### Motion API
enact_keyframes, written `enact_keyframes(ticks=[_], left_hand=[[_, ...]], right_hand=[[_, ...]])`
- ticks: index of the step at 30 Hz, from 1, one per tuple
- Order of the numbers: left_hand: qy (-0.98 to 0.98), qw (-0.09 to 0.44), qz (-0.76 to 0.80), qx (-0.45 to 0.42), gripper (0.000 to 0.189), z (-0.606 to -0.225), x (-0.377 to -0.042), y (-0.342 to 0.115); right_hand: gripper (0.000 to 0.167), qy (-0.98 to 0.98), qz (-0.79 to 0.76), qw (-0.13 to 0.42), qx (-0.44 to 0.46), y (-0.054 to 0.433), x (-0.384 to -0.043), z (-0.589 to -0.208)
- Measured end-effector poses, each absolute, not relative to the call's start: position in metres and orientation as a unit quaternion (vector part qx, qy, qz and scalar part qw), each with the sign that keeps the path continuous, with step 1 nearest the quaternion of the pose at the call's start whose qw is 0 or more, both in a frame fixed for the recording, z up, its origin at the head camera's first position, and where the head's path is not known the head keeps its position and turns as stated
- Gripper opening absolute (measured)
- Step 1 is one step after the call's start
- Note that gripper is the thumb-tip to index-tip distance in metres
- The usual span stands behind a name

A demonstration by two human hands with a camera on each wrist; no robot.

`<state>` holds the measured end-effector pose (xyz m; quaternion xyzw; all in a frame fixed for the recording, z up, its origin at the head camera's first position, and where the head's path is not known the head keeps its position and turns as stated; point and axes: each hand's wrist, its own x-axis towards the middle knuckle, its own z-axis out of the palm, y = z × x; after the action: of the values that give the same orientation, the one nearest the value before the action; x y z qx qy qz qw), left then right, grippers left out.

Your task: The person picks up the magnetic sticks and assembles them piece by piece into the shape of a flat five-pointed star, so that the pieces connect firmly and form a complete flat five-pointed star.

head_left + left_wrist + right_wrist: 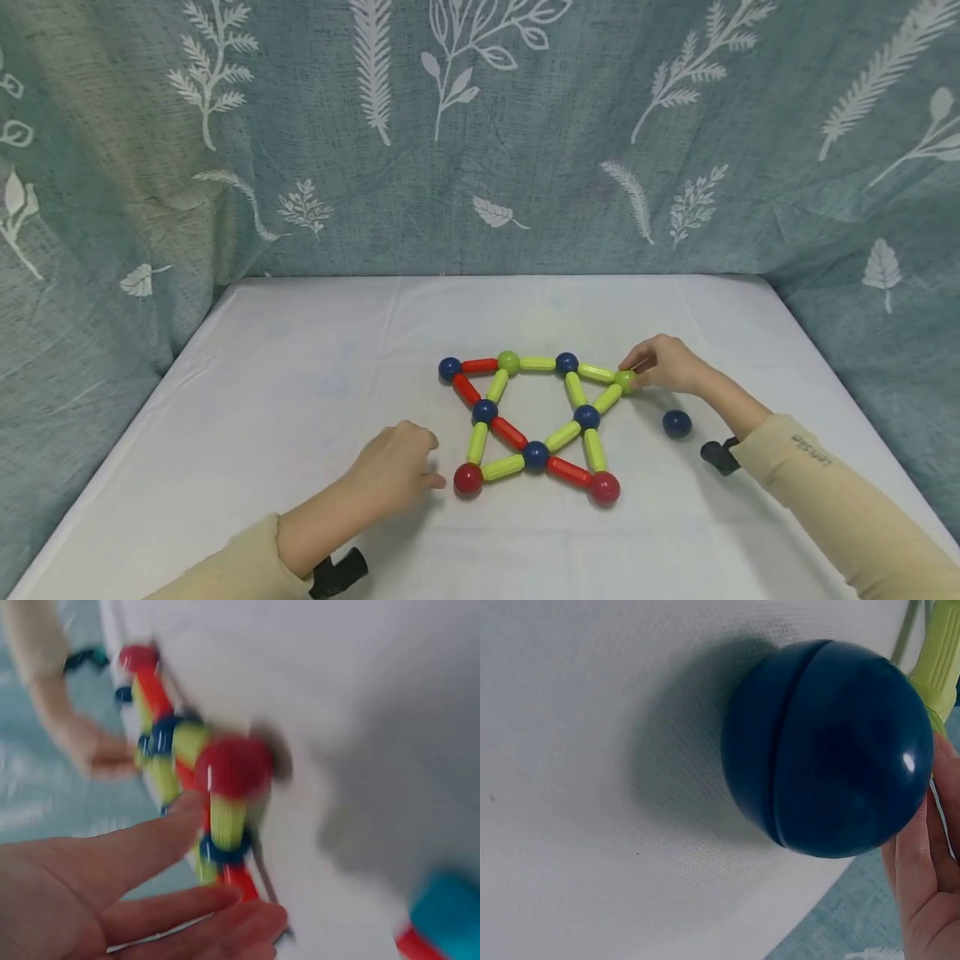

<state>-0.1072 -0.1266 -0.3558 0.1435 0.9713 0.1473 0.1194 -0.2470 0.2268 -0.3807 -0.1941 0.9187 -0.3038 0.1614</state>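
Observation:
A flat frame of lime and red rods joined by balls lies on the white table, shaped like a ring with triangles on its sides. At its far right corner my right hand [663,364] pinches a green ball [625,382], where two lime rods [596,373] meet. My left hand [393,471] hovers left of the near-left red ball [468,480], its thumb and fingers apart with nothing between them. Another red ball [604,488] forms the near-right corner. Just in front of my right hand sits a loose dark blue ball [677,424], large in the right wrist view.
White cloth covers the table [315,358]. Behind and beside it hangs a green leaf-patterned curtain [480,192]. A blurred teal and red piece [446,919] shows at the lower right of the left wrist view.

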Motion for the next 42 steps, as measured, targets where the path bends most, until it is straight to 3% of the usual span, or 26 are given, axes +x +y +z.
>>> enact_keyframes(ticks=[8,12,21,34,42], left_hand=[[0.965,0.176,0.15,0.125,0.041,-0.361,-0.101,-0.191],[0.962,0.162,0.175,0.134,0.04,-0.371,-0.094,-0.206],[0.952,0.148,0.22,0.154,0.015,-0.381,-0.098,-0.223],[0.951,0.154,0.212,0.165,0.005,-0.381,-0.111,-0.224],[0.955,0.111,0.204,0.184,0.005,-0.357,-0.163,-0.183]], right_hand=[[0.024,0.922,-0.296,0.166,-0.186,0.227,-0.245,-0.38],[0.025,0.92,-0.298,0.171,-0.186,0.226,-0.243,-0.38],[0.025,0.917,-0.307,0.174,-0.188,0.228,-0.241,-0.382],[0.026,0.918,-0.312,0.17,-0.178,0.227,-0.238,-0.381],[0.026,0.92,-0.31,0.168,-0.175,0.227,-0.238,-0.382]])
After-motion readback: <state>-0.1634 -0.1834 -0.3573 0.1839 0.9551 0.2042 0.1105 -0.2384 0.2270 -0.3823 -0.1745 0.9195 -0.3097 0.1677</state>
